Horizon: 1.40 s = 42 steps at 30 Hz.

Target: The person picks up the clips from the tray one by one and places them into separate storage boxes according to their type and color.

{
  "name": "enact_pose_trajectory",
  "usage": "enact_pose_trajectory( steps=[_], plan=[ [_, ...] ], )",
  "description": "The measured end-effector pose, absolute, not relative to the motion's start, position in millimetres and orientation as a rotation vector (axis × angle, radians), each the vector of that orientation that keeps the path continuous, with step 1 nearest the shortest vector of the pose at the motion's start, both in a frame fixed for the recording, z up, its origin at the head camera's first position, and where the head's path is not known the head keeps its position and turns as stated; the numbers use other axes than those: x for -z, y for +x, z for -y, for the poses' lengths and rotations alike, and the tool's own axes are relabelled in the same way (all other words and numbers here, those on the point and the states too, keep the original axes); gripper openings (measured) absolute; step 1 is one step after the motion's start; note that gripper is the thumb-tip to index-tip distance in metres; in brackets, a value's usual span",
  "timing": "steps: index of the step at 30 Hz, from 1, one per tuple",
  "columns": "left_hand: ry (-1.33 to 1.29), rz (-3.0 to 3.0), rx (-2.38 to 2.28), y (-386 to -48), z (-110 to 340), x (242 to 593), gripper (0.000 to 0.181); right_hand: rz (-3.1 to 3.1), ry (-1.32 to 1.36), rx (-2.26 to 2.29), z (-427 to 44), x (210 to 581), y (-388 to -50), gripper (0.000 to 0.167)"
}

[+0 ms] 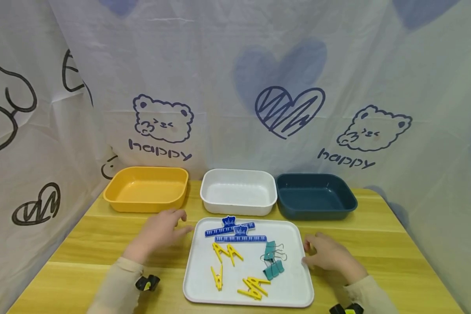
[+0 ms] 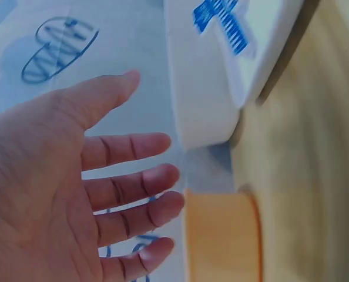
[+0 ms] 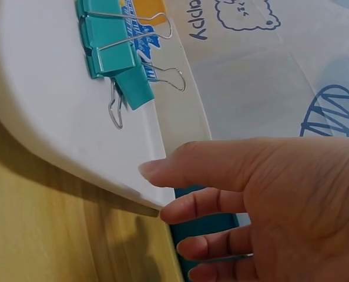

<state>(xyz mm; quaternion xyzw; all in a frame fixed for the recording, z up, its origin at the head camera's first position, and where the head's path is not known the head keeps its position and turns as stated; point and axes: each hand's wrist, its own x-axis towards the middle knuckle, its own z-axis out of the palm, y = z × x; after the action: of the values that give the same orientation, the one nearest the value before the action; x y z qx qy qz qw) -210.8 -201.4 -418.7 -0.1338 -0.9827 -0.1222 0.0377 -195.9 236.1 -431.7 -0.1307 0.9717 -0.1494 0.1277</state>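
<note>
A white tray (image 1: 290,292) holds two blue clips with long piano-key bars (image 1: 241,239), several yellow clothespins (image 1: 218,279) and some teal binder clips (image 1: 274,270) lying together. My left hand (image 1: 158,233) hovers off the tray's left side, fingers apart and nothing in them. The left wrist view shows its palm and spread fingers (image 2: 127,150). At the tray's right edge is my right hand (image 1: 329,253), holding nothing, its thumb and fingers parted. In the right wrist view the binder clips (image 3: 107,41) lie beyond its thumb; whether it touches the rim I cannot tell.
Behind the tray stand three bins in a row: yellow (image 1: 145,205) on the left, white (image 1: 238,208) in the middle, dark teal (image 1: 318,214) on the right. All rest on a wooden table (image 1: 392,261). A printed cloth (image 1: 227,131) hangs behind and beside it.
</note>
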Motion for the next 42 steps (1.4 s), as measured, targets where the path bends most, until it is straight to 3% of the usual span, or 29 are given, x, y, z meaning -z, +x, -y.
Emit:
enact_pose_trajectory(
  steps=[15, 24, 42],
  plan=[
    [-0.112, 2.779, 0.494, -210.9, 272.8, 383.1, 0.055, -3.056, -0.473, 0.552, -226.3, 427.8, -203.6, 0.018],
    [0.084, 2.607, 0.544, -217.5, 320.6, 396.9, 0.052, -3.164, -0.475, 0.623, -212.3, 426.4, -205.3, 0.018],
    [0.346, 2.667, 0.762, -237.9, 363.1, 437.1, 0.078, -3.199, -0.615, 0.729, -169.7, 426.0, -202.4, 0.022]
  ],
)
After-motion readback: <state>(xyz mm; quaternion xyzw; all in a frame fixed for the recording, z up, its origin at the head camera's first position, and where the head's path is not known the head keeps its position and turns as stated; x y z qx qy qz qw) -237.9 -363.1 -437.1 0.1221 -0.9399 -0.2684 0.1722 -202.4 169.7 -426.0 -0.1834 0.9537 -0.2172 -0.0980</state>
